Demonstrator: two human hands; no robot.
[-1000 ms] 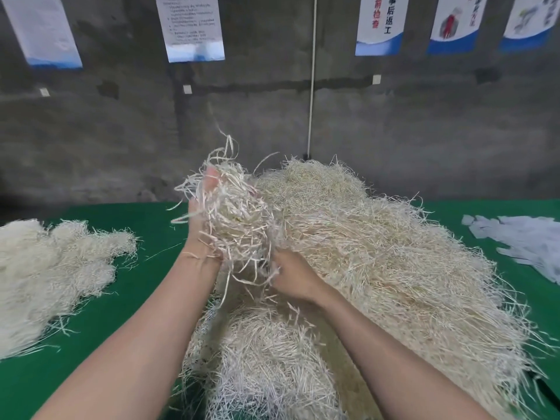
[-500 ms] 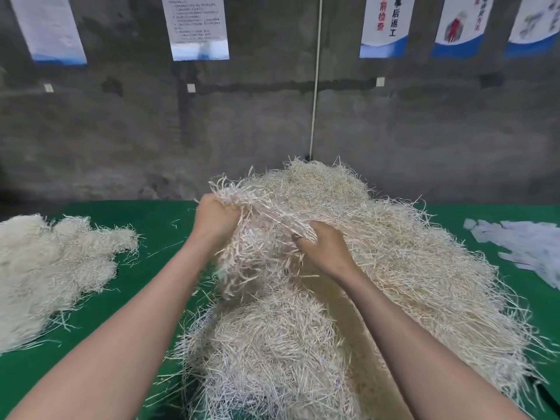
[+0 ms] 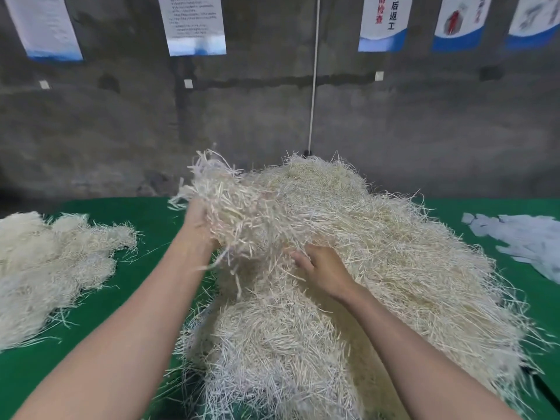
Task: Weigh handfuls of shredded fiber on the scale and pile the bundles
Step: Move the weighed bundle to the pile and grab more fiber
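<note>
A big heap of pale shredded fiber [image 3: 394, 268] covers the middle and right of the green table [image 3: 145, 219]. My left hand [image 3: 198, 221] grips a handful of fiber [image 3: 230, 207] lifted at the heap's left edge; strands hang down from it and hide most of the fingers. My right hand [image 3: 322, 268] reaches into the heap just below that handful, its fingertips buried among the strands. No scale shows in the head view.
A lower pile of fiber bundles [image 3: 51, 268] lies at the left of the table. White paper scraps [image 3: 527, 241] lie at the far right. A concrete wall [image 3: 272, 122] with hanging posters and a thin white cord stands behind the table.
My left hand has lifted its handful higher and to the left, pulling it out of the heap. My right hand has let go of the strands and dropped lower into the heap.
</note>
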